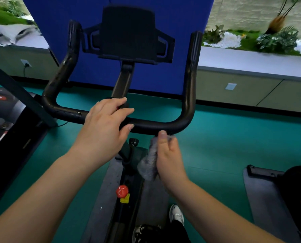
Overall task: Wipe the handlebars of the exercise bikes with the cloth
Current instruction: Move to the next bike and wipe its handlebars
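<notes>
A black U-shaped handlebar (186, 95) of an exercise bike fills the middle of the view, with a dark tablet holder (128, 34) above its stem. My left hand (105, 127) rests on the centre of the crossbar, fingers laid over it and thumb under the bar's near side. My right hand (169, 155) grips a bunched grey cloth (148, 163) just under the crossbar's right bend, thumb tip touching the bar. The cloth hangs down along the left of that hand.
A red knob (122, 191) sits on the bike frame below. A treadmill (4, 120) stands at the left and another machine (295, 193) at the right on grey mats. A blue panel (163, 71) stands behind the bike. My shoe (176, 214) is on the green floor.
</notes>
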{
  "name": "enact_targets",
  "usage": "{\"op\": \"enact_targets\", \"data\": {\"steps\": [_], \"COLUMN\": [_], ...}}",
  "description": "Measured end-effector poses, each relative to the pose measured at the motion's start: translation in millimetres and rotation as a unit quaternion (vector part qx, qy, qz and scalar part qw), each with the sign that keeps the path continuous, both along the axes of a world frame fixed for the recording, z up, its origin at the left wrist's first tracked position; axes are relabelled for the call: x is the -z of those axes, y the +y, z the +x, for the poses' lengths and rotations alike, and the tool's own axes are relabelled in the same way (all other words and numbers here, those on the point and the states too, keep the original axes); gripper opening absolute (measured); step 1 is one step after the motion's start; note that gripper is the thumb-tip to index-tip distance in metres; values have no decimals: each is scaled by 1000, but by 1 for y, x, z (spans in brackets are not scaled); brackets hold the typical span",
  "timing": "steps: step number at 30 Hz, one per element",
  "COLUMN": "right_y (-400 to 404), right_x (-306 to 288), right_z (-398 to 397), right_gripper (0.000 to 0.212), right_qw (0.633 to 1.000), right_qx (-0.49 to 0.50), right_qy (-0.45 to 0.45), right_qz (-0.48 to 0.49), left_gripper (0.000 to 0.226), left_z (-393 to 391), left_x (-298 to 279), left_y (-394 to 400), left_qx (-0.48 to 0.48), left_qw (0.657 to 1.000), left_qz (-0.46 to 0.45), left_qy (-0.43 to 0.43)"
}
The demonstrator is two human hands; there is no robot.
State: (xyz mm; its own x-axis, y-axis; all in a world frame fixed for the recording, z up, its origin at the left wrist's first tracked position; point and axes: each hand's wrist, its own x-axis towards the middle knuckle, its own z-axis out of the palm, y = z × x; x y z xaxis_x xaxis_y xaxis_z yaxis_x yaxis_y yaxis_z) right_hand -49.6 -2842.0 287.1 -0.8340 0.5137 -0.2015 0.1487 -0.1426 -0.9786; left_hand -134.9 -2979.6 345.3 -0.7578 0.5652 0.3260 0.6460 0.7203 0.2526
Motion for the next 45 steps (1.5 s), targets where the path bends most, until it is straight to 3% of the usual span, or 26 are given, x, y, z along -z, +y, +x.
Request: {"op": "enact_targets", "data": {"steps": [2, 9, 14, 20, 25, 27, 30, 34, 35, 38, 39, 42, 45], "right_y": [-12, -48, -53, -20, 19, 34, 46, 50, 50, 46, 46, 43, 26], "right_x": [0, -2, -4, -13, -13, -21, -47, -81, -85, -77, -74, -73, -75], "right_z": [-8, -33, -35, -3, 17, 22, 16, -27, -37, -50, -49, -39, -39], "right_gripper": [12, 33, 26, 20, 21, 28, 51, 66, 68, 56, 52, 42, 39], "right_qw": [1000, 997, 995, 1000, 991, 969, 929, 889, 860, 700, 683, 732, 725], "right_qx": [-11, -75, -95, 8, 113, 144, 89, -34, -77, -213, -237, -254, -253], "right_qy": [12, -5, -11, -9, -3, 42, 112, 81, 32, -97, -89, -33, -28], "right_qz": [-21, -23, -1, -12, 73, 196, 341, 449, 503, 675, 685, 632, 640], "left_gripper": [41, 45, 51, 44, 42, 41, 39, 37, 36, 36, 36, 36, 35], "left_z": [0, -1, 1, 1, 0, -1, -4, -6, -6, -6, -6, -6, -7], "left_x": [-1, -7, -8, -10, -11, -8, -5, -4, -5, -4, -4, -1, 1], "left_y": [0, -26, -38, -31, -15, -10, -6, -8, -9, -16, -19, -24, -25], "left_qx": [4, -8, -11, -12, 0, 6, 8, 0, -3, -14, -13, -10, -10], "left_qw": [1000, 1000, 1000, 1000, 999, 999, 999, 999, 999, 999, 999, 999, 998], "left_qz": [1, 6, -3, 20, 30, 26, 22, 33, 32, 34, 40, 49, 56], "left_qy": [-2, -9, -20, -14, -34, -33, -22, -23, -22, -23, -23, -22, -19]}}
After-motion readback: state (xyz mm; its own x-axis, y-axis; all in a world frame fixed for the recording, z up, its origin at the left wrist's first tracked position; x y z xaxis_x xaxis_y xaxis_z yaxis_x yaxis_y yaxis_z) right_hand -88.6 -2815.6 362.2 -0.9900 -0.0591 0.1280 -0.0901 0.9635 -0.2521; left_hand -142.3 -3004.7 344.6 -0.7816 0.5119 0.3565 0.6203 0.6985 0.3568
